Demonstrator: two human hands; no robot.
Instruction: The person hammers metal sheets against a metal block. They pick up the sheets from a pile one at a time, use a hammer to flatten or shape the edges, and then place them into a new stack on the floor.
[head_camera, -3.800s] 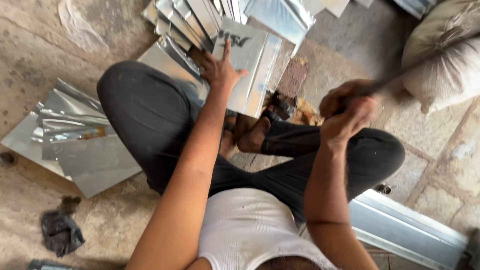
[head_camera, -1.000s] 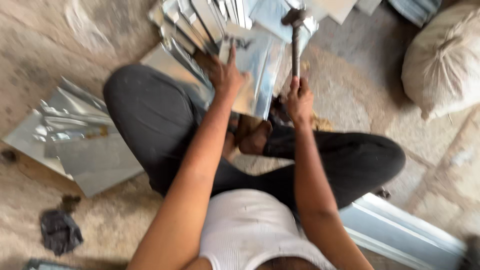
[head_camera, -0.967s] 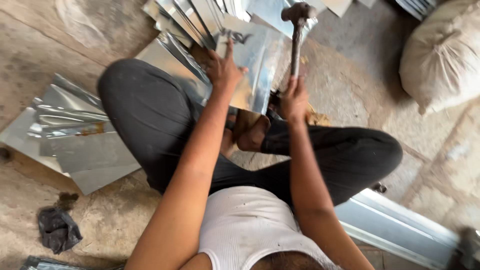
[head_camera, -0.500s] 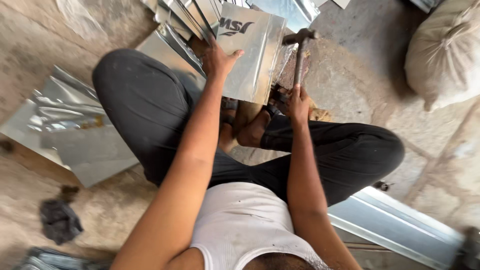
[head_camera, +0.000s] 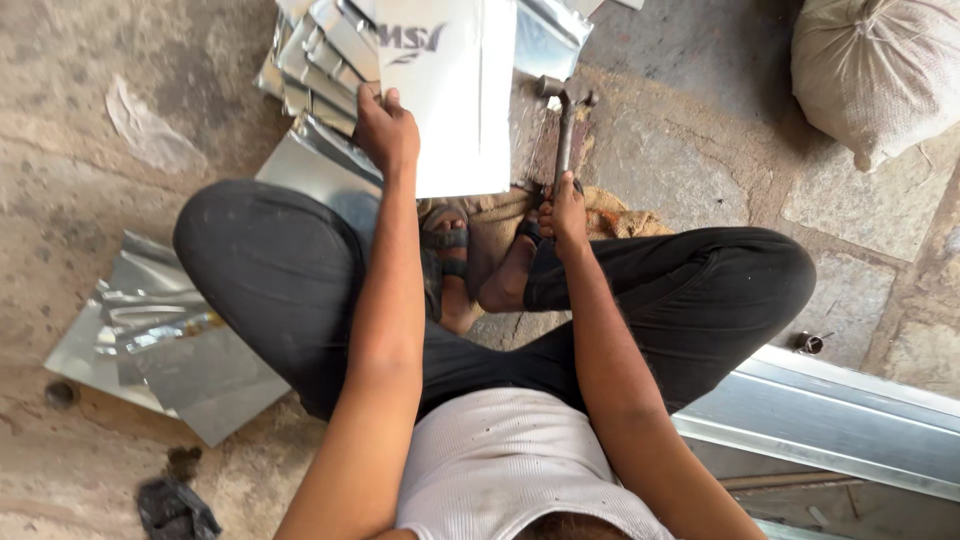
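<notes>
Head view, the only one: person sits cross-legged on a stone floor w/ a flat metal sheet (head_camera: 455, 100) in front of the knees; taking that sheet as the landmark. Left hand (head_camera: 385, 130) sits on the sheet's left edge, fingers curled over it and pressed together, gripping the edge. Right hand (head_camera: 562, 210) is just right of the sheet's lower corner, fingers wrapped tight round the handle of a hammer (head_camera: 563, 125); handle runs up from the fist, head sits beside the sheet's right edge, apart from it, not touching metal. Progress, judging by what lies about: sheet looks flat and unbent where visible, so shaping seems barely begun. Left of the sheet, touching it, a stack of folded metal strips (head_camera: 320, 55); far lower left, loose crumpled sheets (head_camera: 150, 340) on the floor. Well right of the sheet, a sack (head_camera: 880, 70); lower right, a long metal channel (head_camera: 830, 420).
</notes>
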